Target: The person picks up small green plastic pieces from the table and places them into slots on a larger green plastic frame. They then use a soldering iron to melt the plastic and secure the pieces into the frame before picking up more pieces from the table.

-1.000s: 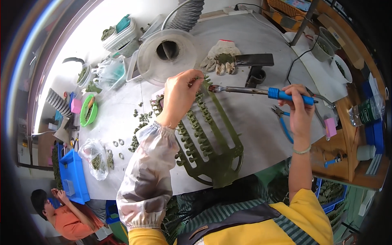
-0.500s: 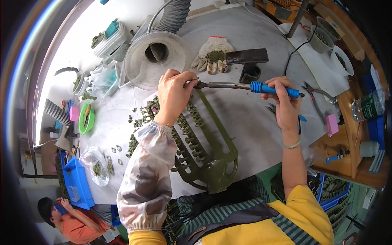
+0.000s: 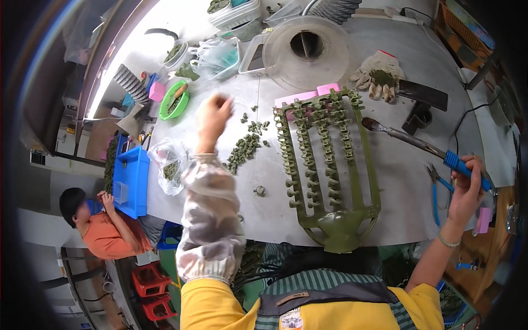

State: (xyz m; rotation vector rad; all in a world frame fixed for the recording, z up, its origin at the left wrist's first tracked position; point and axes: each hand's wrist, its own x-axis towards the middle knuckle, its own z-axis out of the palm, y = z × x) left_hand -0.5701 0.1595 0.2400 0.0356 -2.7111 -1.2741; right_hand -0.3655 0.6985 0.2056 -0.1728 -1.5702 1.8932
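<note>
My right hand grips the blue handle of a soldering iron; its dark, flattened tip points left, near the frame's far right edge. A dark green, wax-looking frame lies on the table, its long bars lined with small green pieces. Pink blocks sit under its far end. My left hand is in the air over the table, left of the frame and apart from it. Motion smears its fingers, so I cannot see whether they hold anything. Beside it lies a pile of small green pieces.
A clear funnel-shaped hood stands behind the frame. A soiled glove, a dark metal stand and blue-handled pliers lie to the right. A green bowl and a plastic bag are left. A person in orange sits far left.
My left hand has left the iron's tip and swung left past the frame. The soldering iron has moved right with my right hand. The view has shifted left, showing the whole frame.
</note>
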